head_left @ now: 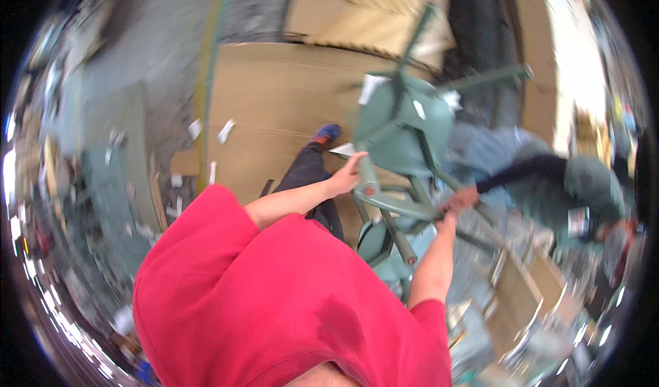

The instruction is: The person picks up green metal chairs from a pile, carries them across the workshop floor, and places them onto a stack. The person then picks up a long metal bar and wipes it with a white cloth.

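Observation:
A green chair (405,122) is tipped over in front of me, legs pointing up and away, white bits of paper or foam along its seat edge. My left hand (348,175) is closed round a thick curved part of its frame. At the other end of that curved rail, my right hand (447,221) grips the same chair, its fingers partly hidden. Just beyond it, a co-worker's hand (463,200) reaches to the frame. Under the held chair are parts of another green chair (376,241).
A flat cardboard sheet (268,98) covers the floor around my foot, with more cardboard (374,16) stacked beyond. A co-worker in a grey-green top (594,188) leans in from the right. Wooden-looking frames or panels (515,304) stand at lower right. White scraps (226,131) lie left.

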{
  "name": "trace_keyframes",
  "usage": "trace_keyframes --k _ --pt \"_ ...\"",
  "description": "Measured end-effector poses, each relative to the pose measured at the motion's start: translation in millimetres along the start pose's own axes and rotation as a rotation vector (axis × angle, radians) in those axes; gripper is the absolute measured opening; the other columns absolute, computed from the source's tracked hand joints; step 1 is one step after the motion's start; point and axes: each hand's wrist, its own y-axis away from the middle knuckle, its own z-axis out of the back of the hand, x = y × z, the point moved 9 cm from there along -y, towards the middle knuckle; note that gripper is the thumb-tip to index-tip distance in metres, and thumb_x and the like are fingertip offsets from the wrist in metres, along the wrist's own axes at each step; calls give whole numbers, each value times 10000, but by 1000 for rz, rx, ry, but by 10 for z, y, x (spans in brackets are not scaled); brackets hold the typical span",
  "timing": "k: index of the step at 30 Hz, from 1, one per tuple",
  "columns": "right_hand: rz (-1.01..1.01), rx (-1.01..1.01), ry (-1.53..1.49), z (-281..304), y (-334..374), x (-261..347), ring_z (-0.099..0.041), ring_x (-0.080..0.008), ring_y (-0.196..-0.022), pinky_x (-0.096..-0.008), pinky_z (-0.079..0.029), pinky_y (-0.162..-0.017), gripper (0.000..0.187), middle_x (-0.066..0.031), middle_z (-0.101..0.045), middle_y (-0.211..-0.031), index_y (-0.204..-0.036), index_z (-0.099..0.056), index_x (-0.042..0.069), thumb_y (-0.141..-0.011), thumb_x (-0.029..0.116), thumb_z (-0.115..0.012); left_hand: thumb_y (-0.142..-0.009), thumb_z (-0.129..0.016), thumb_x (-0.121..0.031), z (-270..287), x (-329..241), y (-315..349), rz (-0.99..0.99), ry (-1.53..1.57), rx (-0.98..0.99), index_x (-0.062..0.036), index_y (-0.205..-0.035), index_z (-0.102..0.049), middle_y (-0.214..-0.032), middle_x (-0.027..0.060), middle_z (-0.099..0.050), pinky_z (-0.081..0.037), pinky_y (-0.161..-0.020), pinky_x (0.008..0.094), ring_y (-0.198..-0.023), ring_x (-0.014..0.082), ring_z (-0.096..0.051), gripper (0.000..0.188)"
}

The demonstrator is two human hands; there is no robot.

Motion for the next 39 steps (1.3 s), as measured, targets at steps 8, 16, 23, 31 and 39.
trace_keyframes --k 8,16,23,31,39 --pt "262 1291 1010 -1489 1239 441 -571 -313 -1169 -462 -476 -1007 643 -139 -593 -1258 -1440 -443 24 -914 307 -681 -955 -662 -363 1469 -428 1711 81 -617 -535 -106 -1342 -572 -1120 151 -718 -530 -920 388 -1061 261 -676 474" --pt "1211 1767 1822 -1954 3092 -20 -554 -300 -1180 -437 -470 -973 686 -188 -550 -1332 -1474 -374 -12 -951 318 -670 -899 -668 -360 2978 1022 5660 324 -276 -1491 -75 -1145 -656 -986 114 -722 -543 -790 418 -898 261 -684 377" --pt "1839 832 391 -3319 6535 -724 -578 -235 -993 -378 -495 -831 502 -137 -591 -1190 -1350 -484 23 -1003 385 -511 -878 -637 -401 2121 3231 7274 514 363 -1548 -88 -1084 -648 -893 124 -700 -552 -708 497 -842 263 -690 375" --pt "1008 1655 1454 -4401 7228 -5489 -634 -172 -967 -298 -513 -762 350 -68 -647 -1127 -1309 -561 84 -1066 328 -502 -944 -566 -415 2438 3657 8543 307 794 -1625 -147 -1223 -583 -956 85 -691 -532 -612 478 -720 244 -694 387" --pt "688 1224 2291 -5007 6002 -6578 -687 -320 -1013 -495 -556 -832 645 -176 -695 -1136 -1367 -555 83 -986 596 -468 -970 -568 -425 3533 3462 9638 239 815 -1724 -131 -1248 -568 -997 85 -686 -512 -575 409 -743 222 -694 405"
